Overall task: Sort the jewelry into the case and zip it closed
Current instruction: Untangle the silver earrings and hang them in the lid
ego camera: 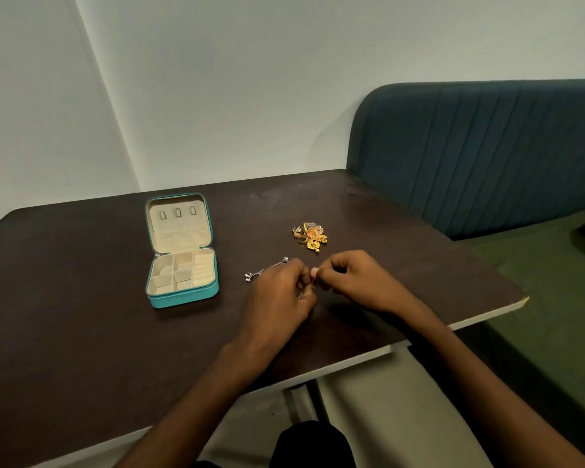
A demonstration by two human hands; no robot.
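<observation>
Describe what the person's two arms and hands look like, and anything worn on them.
Both forearms are bare as far as the frame shows: no sleeves, watch or bracelet in view. The left hand and right hand wear no gloves, and no rings can be made out on the fingers. One light, short fingernail shows where the hands meet. Dark clothing shows at the bottom edge, between the arms.

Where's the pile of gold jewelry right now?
The gold jewelry pile lies on the table, right of the open teal case, just beyond both hands.
</observation>
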